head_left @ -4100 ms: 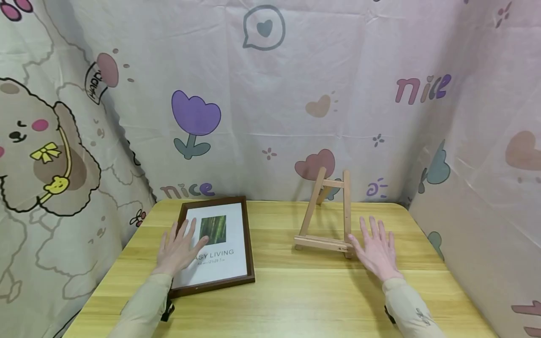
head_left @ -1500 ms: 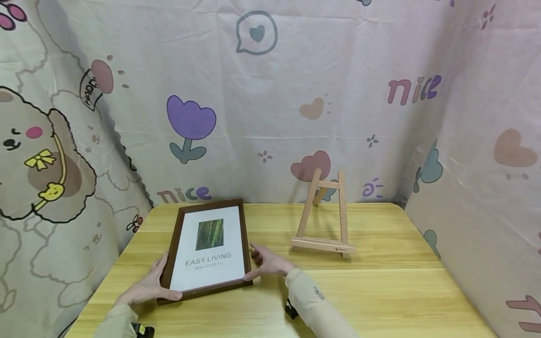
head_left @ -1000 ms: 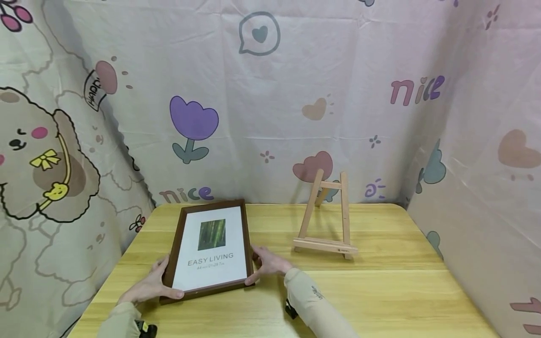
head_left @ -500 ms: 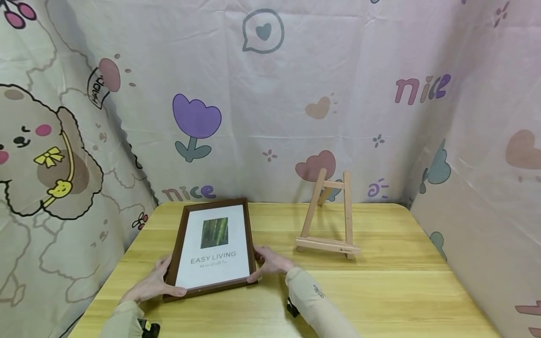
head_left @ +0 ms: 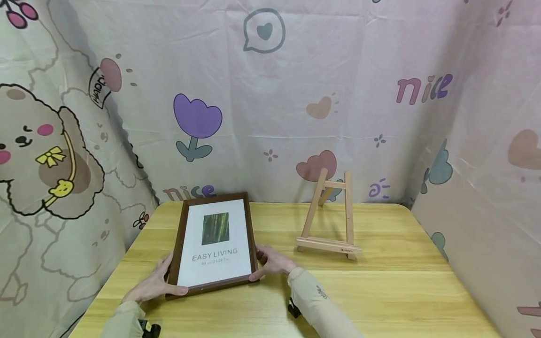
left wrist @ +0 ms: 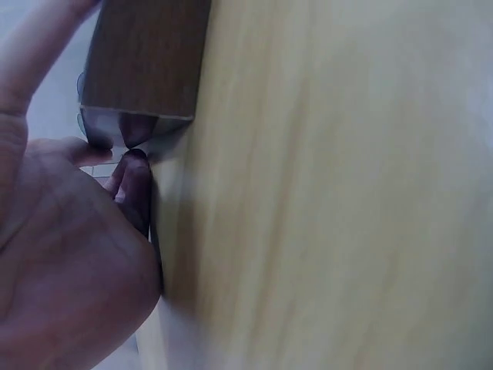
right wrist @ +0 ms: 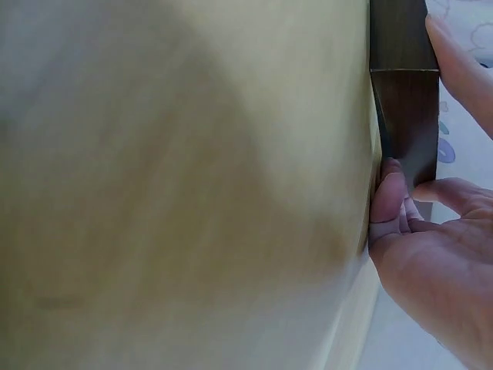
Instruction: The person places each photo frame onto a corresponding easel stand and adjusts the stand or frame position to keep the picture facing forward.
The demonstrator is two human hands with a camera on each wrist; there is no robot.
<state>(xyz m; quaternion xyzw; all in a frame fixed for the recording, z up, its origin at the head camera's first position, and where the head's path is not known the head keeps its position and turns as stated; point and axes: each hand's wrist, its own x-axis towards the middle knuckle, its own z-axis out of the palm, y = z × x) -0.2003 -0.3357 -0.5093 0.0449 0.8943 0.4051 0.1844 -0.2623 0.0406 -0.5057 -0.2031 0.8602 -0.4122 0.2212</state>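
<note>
A dark brown picture frame (head_left: 252,234) with a white insert reading EASY LIVING and a small green picture is on the left of the table in the head view. My left hand (head_left: 152,281) grips its near left corner, thumb over the front edge and fingers at the side. At the near right corner my right hand (head_left: 274,263) holds it the same way. In the left wrist view, curled fingertips (left wrist: 135,181) reach beneath the frame's corner (left wrist: 146,69). The right wrist view shows fingers (right wrist: 387,196) tucked under the frame's edge (right wrist: 408,116).
A small wooden easel (head_left: 327,244) stands on the table (head_left: 380,291) to the right of the frame. Behind the table hangs a printed cloth (head_left: 262,94), and more cloth encloses both sides.
Both hands have come from lying spread apart, left over the frame and right beside the easel, to gripping the frame's near corners. Its far edge now sits slightly higher in view.
</note>
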